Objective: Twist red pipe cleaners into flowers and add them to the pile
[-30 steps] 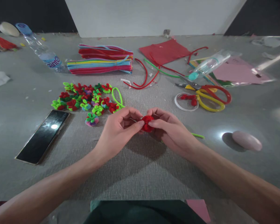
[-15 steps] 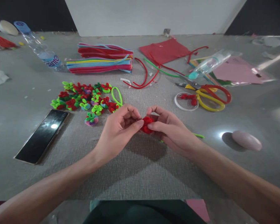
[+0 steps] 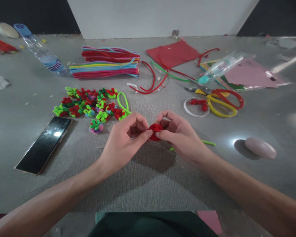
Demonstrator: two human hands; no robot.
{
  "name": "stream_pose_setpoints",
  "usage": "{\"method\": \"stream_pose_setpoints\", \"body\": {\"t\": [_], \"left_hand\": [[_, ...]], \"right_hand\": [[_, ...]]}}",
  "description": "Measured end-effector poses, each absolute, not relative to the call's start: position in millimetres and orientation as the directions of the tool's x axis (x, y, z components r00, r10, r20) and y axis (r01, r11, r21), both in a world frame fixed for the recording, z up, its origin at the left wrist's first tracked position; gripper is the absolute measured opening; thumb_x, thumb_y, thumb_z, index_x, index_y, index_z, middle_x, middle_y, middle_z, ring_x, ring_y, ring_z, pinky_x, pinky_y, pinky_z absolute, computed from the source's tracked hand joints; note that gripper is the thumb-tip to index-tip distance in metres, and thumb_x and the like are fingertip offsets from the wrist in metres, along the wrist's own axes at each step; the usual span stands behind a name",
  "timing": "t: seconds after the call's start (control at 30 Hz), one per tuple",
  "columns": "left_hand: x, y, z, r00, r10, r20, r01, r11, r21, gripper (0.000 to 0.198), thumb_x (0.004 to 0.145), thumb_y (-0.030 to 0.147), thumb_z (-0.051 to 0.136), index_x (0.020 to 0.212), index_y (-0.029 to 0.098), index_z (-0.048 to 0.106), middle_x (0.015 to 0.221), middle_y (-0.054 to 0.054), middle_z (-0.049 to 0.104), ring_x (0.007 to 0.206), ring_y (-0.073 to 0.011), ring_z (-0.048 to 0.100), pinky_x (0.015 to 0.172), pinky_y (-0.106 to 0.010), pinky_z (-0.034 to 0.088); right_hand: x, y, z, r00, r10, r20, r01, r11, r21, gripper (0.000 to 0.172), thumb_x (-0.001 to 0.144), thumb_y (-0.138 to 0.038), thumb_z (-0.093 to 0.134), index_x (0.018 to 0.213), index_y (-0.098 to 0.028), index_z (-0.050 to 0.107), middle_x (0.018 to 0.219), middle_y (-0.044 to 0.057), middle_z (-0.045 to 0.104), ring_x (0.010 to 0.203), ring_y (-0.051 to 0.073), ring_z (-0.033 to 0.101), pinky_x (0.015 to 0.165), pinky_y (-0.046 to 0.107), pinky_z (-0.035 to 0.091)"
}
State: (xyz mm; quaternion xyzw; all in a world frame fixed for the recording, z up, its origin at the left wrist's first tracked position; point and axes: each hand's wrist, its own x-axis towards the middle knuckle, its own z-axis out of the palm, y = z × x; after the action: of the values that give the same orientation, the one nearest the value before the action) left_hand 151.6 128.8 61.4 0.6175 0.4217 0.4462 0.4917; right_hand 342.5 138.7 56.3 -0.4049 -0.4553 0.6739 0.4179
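Observation:
Between my hands is a small red pipe-cleaner flower (image 3: 155,132), held above the grey table (image 3: 128,191). My left hand (image 3: 128,136) pinches its left side with thumb and forefinger. From the other side, my right hand (image 3: 179,135) grips it, thumb laid over the front. Part of the flower is hidden behind the fingers. A green pipe-cleaner piece (image 3: 208,143) lies under my right wrist, its middle covered. Left of my left hand sits a cluster of red and green pipe-cleaner flowers (image 3: 75,111), with a bright green loop (image 3: 123,102) at its right edge.
Bundled pipe cleaners (image 3: 105,69) lie at the back beside a water bottle (image 3: 43,54). A phone (image 3: 44,144) rests at left. Scissors (image 3: 219,98), a clear round lid (image 3: 196,113) holding red pieces and a computer mouse (image 3: 260,148) are at right. Red felt (image 3: 174,52) lies behind.
The red flower has turned slightly between my fingers, and its outline looks flatter. Both hands stay in nearly the same place, still gripping it.

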Motion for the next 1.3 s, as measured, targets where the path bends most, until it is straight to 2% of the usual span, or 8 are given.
{"method": "stream_pose_setpoints", "body": {"t": [0.2,0.3,0.37,0.47,0.6,0.77,1.0,1.3], "left_hand": [[150.8,130.9,55.5,0.291,0.953,0.087,0.077,-0.114,0.991,0.005,0.093,0.017,0.07,0.096,0.019,0.067,0.082,0.0,0.069,0.075,-0.0125,0.068,0.07,-0.023,0.057],[149.4,131.0,55.4,0.296,0.949,0.109,0.13,-0.153,0.979,0.02,0.091,0.012,0.068,0.109,0.021,0.071,0.087,0.001,0.071,0.077,-0.0123,0.069,0.072,-0.022,0.057],[148.4,130.9,56.3,0.329,0.933,0.148,0.188,-0.218,0.958,0.023,0.092,0.009,0.065,0.108,0.022,0.073,0.09,0.001,0.074,0.08,-0.0124,0.07,0.074,-0.022,0.057],[147.0,130.8,58.2,0.354,0.903,0.244,0.288,-0.354,0.89,0.019,0.093,0.007,0.063,0.1,0.021,0.074,0.093,0.001,0.077,0.082,-0.0126,0.071,0.077,-0.023,0.055],[145.3,129.6,59.7,0.425,0.828,0.365,0.424,-0.539,0.728,0.016,0.097,0.009,0.061,0.1,0.021,0.071,0.091,0.0,0.075,0.079,-0.0126,0.068,0.074,-0.024,0.052],[143.2,127.1,58.7,0.489,0.779,0.392,0.512,-0.62,0.595,0.018,0.106,0.013,0.054,0.099,0.021,0.068,0.091,-0.001,0.074,0.078,-0.0126,0.065,0.069,-0.024,0.048],[145.1,127.8,55.0,0.438,0.802,0.406,0.518,-0.595,0.615,0.014,0.106,0.012,0.058,0.099,0.021,0.067,0.081,0.004,0.069,0.071,-0.0095,0.062,0.067,-0.021,0.046],[147.0,123.8,54.8,0.435,0.811,0.392,0.538,-0.583,0.609,0.013,0.104,0.01,0.059,0.098,0.021,0.065,0.079,0.005,0.068,0.067,-0.0095,0.061,0.065,-0.023,0.044]], "right_hand": [[342.0,137.9,49.3,-0.296,0.943,-0.152,-0.143,-0.201,-0.969,0.026,0.079,-0.018,0.077,0.095,-0.023,0.058,0.082,-0.004,0.064,0.073,0.012,0.058,0.064,0.026,0.041],[342.2,137.6,48.6,-0.286,0.95,-0.124,-0.085,-0.154,-0.984,0.023,0.079,-0.019,0.076,0.093,-0.022,0.058,0.083,-0.004,0.063,0.074,0.012,0.056,0.066,0.026,0.042],[343.0,137.8,49.2,-0.296,0.95,-0.105,-0.031,-0.119,-0.992,0.022,0.079,-0.018,0.074,0.092,-0.022,0.058,0.083,-0.004,0.061,0.075,0.012,0.055,0.067,0.026,0.042],[344.2,138.6,50.4,-0.33,0.94,-0.084,0.03,-0.079,-0.996,0.018,0.08,-0.016,0.07,0.091,-0.022,0.058,0.084,-0.003,0.061,0.078,0.012,0.055,0.069,0.027,0.042],[343.2,138.1,51.0,-0.37,0.926,-0.081,0.042,-0.07,-0.997,0.017,0.083,-0.016,0.066,0.092,-0.022,0.054,0.084,-0.004,0.061,0.078,0.012,0.055,0.07,0.027,0.042],[340.5,136.0,51.1,-0.393,0.915,-0.088,0.0,-0.096,-0.995,0.024,0.083,-0.016,0.068,0.098,-0.024,0.052,0.083,-0.005,0.062,0.076,0.012,0.057,0.069,0.028,0.045],[342.9,137.6,50.0,-0.391,0.911,-0.131,-0.014,-0.148,-0.989,0.03,0.082,-0.019,0.074,0.102,-0.025,0.053,0.082,-0.005,0.064,0.078,0.015,0.063,0.072,0.03,0.049],[341.7,136.3,48.4,-0.371,0.915,-0.156,-0.027,-0.179,-0.984,0.032,0.079,-0.018,0.075,0.1,-0.025,0.053,0.078,-0.006,0.064,0.074,0.014,0.061,0.07,0.029,0.049]]}}
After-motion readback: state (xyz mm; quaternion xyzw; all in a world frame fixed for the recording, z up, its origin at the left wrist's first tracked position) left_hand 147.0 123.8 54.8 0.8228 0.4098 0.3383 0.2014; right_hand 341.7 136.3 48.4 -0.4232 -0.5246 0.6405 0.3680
